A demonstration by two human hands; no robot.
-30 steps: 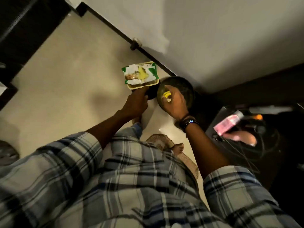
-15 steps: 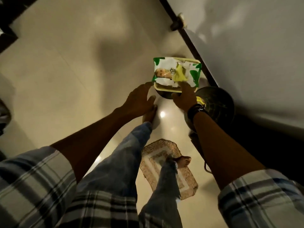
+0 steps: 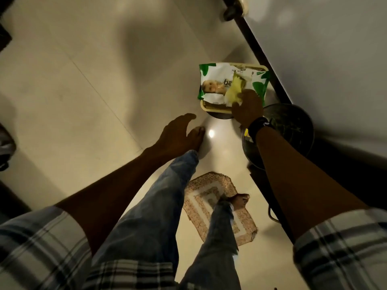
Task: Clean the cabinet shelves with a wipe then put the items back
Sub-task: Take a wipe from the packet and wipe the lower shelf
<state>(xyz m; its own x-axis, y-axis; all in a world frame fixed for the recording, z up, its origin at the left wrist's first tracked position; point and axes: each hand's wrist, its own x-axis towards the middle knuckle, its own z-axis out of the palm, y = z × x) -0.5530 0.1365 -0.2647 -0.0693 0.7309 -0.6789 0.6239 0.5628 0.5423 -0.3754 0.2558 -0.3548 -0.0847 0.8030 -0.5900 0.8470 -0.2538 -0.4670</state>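
Observation:
A green-and-white pack of wet wipes [image 3: 219, 84] lies on a small tan tray [image 3: 213, 106] on the floor near the wall. My right hand [image 3: 247, 107] rests on the pack's near right part, fingers pinched at its yellow flap [image 3: 235, 91]. My left hand [image 3: 178, 132] hovers to the left and nearer, fingers spread, holding nothing. Whether a wipe is between the right fingers cannot be told.
A dark round bin [image 3: 289, 130] stands right of the tray against the white wall [image 3: 324, 59]. A dark skirting strip [image 3: 257, 51] runs along the wall. My legs in jeans and a bare foot stand on a tan mat [image 3: 209, 197]. Pale floor tiles spread left.
My left hand has drawn back from the tray and opened. My right hand left the bin and settled on the wipes pack's flap. The view tilted down toward the floor.

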